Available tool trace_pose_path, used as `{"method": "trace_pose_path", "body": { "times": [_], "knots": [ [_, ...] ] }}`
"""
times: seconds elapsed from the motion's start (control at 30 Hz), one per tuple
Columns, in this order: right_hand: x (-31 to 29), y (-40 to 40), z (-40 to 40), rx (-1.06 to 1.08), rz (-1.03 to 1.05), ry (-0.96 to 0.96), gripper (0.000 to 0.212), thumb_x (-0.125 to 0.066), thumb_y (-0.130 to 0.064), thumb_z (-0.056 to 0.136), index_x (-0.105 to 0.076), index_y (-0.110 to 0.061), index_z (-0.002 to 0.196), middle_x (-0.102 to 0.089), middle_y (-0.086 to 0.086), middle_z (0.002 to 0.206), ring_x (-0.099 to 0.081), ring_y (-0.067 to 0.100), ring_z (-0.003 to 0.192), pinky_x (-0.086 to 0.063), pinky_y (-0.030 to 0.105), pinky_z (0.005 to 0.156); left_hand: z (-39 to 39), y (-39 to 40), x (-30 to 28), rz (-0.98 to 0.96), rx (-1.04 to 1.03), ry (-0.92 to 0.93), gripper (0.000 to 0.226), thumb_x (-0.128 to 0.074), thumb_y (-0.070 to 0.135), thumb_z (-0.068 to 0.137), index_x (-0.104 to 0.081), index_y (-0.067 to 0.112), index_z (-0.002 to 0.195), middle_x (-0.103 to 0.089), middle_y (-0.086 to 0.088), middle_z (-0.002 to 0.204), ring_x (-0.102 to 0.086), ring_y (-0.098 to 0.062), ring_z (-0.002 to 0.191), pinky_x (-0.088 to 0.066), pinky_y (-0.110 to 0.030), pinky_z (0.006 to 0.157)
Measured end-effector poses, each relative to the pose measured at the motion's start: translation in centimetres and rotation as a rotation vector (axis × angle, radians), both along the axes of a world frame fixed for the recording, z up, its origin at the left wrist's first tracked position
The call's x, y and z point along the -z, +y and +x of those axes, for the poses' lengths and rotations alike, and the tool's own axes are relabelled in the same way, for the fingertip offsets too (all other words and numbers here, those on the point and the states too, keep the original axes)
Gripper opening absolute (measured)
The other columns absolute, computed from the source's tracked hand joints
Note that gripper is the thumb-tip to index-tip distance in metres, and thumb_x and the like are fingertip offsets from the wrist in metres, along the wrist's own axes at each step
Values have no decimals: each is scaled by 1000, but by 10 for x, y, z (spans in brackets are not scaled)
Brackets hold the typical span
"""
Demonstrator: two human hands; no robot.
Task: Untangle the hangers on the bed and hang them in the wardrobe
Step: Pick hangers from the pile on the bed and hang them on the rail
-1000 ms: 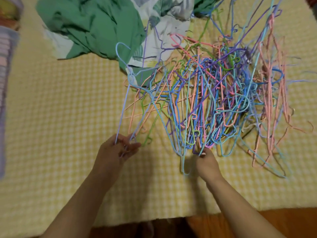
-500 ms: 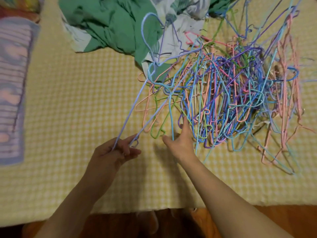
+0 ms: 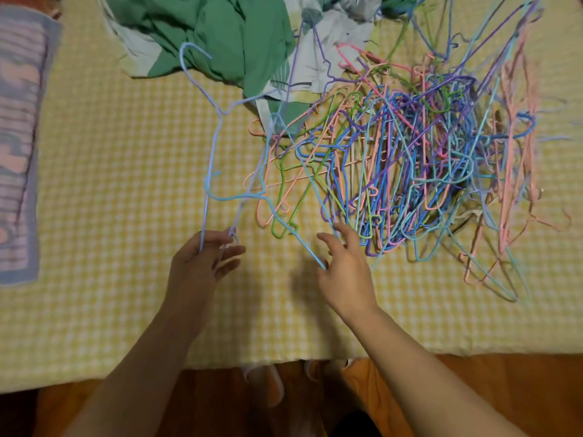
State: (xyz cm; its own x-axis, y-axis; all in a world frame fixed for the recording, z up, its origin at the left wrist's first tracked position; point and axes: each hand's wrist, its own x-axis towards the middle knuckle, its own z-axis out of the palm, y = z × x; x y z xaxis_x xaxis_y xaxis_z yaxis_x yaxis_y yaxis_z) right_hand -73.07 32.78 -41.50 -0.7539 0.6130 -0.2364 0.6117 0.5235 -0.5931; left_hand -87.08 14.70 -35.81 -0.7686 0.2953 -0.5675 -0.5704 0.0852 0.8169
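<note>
Meanwhile, at the edge of a bed (image 3: 104,197) covered in yellow check, a person's left hand (image 3: 202,263) grips the lower wires of a pale blue hanger (image 3: 212,143), its hook raised toward a green quilt (image 3: 220,36). The right hand (image 3: 344,266), fingers spread and loose, touches a light blue wire at the near edge of a tangle of coloured hangers (image 3: 410,171) on the bed's right side.
</note>
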Motion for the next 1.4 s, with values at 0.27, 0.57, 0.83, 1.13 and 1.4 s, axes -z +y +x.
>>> {"method": "trace_pose_path", "body": {
  "times": [0.27,0.57,0.83,1.13,1.4],
  "knots": [
    [-84,8,61,-8,-4,-107,47,-70,-10,71,-65,-24,116,-39,-2,142,-62,22,107,-53,35,80,11,28,-52,-133,87,-5,15,-51,10,100,-63,13,109,-68,-6,104,-72,-15,78,-50,-26,65],
    [-182,59,67,-154,203,-86,44,-68,-6,70,-63,-15,113,-38,10,140,-57,36,116,-53,40,91,20,25,-152,-304,365,155,28,-41,13,102,-61,27,117,-65,0,99,-69,-18,71,-44,-22,56],
    [-234,56,80,-238,39,-178,50,-64,-15,79,-60,-24,127,-37,2,148,-47,26,133,-40,34,107,43,3,-134,-653,385,355,34,-39,19,103,-55,27,131,-67,-8,111,-66,-29,95,-47,-32,73],
    [-244,36,88,-64,-43,-100,32,-67,-20,78,-66,-22,109,-59,-2,115,-59,22,108,-42,28,87,42,5,-133,-385,80,102,33,-34,33,106,-49,33,136,-55,-2,121,-66,-34,104,-52,-37,82],
    [-255,45,74,250,-445,21,35,-69,-50,83,-54,-18,81,-71,4,75,-69,28,71,-52,37,64,59,-4,-199,54,71,-204,36,-43,49,102,-61,39,131,-66,-12,118,-69,-37,106,-48,-42,92]
  ]
}}
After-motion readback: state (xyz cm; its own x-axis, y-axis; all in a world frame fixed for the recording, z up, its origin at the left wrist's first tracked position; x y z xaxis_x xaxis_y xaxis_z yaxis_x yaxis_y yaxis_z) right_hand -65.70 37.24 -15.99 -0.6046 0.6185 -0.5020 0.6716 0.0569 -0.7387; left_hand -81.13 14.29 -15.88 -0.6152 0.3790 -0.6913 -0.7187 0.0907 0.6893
